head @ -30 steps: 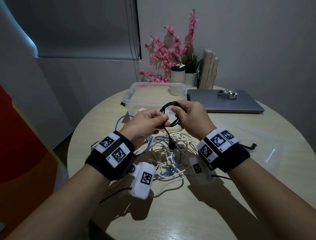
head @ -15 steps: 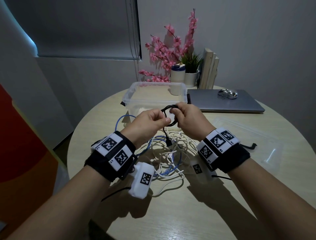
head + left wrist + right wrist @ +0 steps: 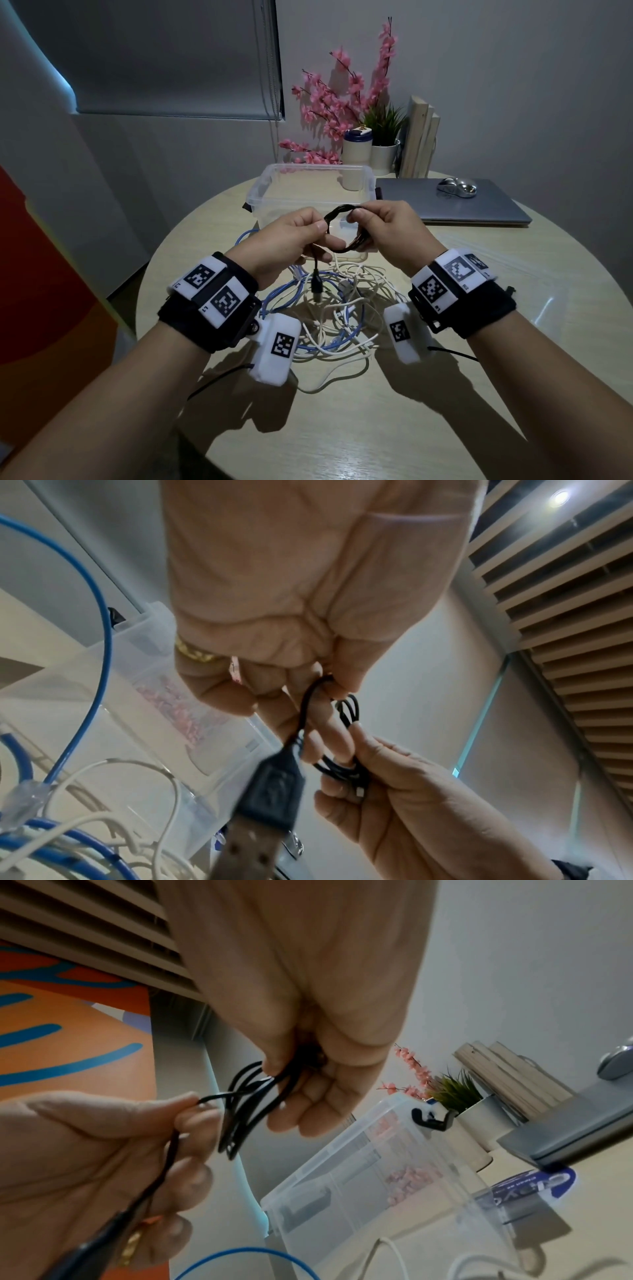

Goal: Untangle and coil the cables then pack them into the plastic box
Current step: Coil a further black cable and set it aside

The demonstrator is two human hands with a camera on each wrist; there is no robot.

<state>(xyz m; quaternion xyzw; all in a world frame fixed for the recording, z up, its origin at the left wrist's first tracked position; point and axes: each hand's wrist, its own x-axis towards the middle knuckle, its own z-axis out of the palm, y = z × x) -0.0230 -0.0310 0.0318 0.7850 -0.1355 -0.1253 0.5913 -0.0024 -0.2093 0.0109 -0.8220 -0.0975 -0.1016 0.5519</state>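
At frame centre, the right hand (image 3: pixel 383 228) pinches the coiled black USB cable (image 3: pixel 339 214) while the left hand (image 3: pixel 291 240) grips its tail, feeding the final loop.

The USB plug (image 3: pixel 270 791) on the black cable (image 3: pixel 346 767) is blurred in the left wrist view. Fingers of the right hand (image 3: pixel 308 1015) hide part of the coil. The tangled white and blue cables (image 3: pixel 329 318) lie partly behind both wrists.

left hand (image 3: pixel 291 240): raised, fingers curled, pinching | right hand (image 3: pixel 387 229): raised, grip closed, facing left hand
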